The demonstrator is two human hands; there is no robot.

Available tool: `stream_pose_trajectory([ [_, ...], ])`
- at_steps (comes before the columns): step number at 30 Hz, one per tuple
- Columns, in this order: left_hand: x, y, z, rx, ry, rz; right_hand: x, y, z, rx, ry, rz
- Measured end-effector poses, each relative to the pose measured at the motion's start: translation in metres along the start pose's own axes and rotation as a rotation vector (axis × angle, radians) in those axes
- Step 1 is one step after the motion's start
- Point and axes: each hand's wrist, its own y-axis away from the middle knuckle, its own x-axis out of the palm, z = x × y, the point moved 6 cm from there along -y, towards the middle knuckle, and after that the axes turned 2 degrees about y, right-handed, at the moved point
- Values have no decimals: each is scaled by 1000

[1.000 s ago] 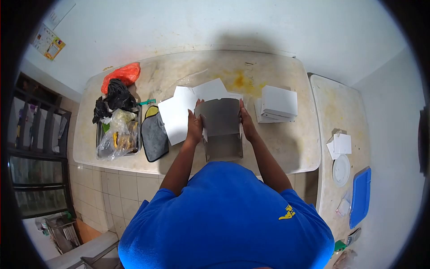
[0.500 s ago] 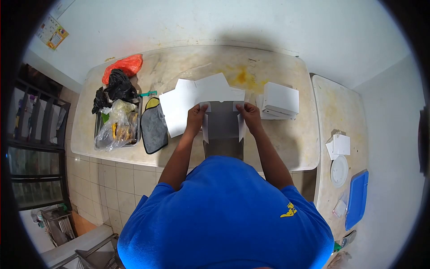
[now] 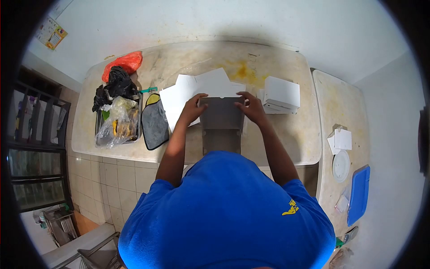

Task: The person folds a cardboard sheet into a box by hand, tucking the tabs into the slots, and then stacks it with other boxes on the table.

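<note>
A cardboard box (image 3: 221, 113), grey inside and white outside, stands partly folded in front of my body, with its panel nearest me hanging low. My left hand (image 3: 192, 109) grips its far left corner, fingers over the top edge and thumb on the inner face. At the far right corner, my right hand (image 3: 252, 109) holds it the same way. Flat white cardboard sheets (image 3: 176, 98) lie beneath and beyond the box, mostly to the left. Right of my right hand sits a stack of folded white boxes (image 3: 281, 93).
On the table's left are a metal tray (image 3: 138, 134) with a clear plastic bag (image 3: 118, 123), a black bag (image 3: 120, 85), a red bag (image 3: 125, 65) and a grey cloth (image 3: 154, 125). A side table holds a white lid (image 3: 341, 166) and a blue tray (image 3: 359, 195).
The side flaps that stuck out are folded in, and the box's walls now stand closer together. Both my hands have shifted slightly, their fingers now over the far edge.
</note>
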Motion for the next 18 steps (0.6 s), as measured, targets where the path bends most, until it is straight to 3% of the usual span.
stream_pose_trajectory([
  [2, -10, -3, -4, 98, 7, 83, -3, -7, -9, -92, 41, 109],
  [5, -16, 1, 13, -83, 329, 355, -7, -8, -14, -73, -287, 320],
  [6, -17, 0, 17, -72, 309, 383, -8, -7, -6, -121, -214, 348],
  [8, -22, 0, 18, -45, 216, 399, -11, -3, 13, -217, -68, 402],
  [10, -26, -3, 17, -14, 173, 378, -11, -4, 21, -223, 49, 328],
  [13, -33, -8, 6, -1, -171, 338, -3, -11, 14, -235, 176, 327],
  [16, -19, -14, -6, -141, -232, 396, 8, -20, 11, -245, 392, 366],
  [18, -2, -14, -12, -86, -611, 413, 20, -20, 10, -227, 575, 409],
])
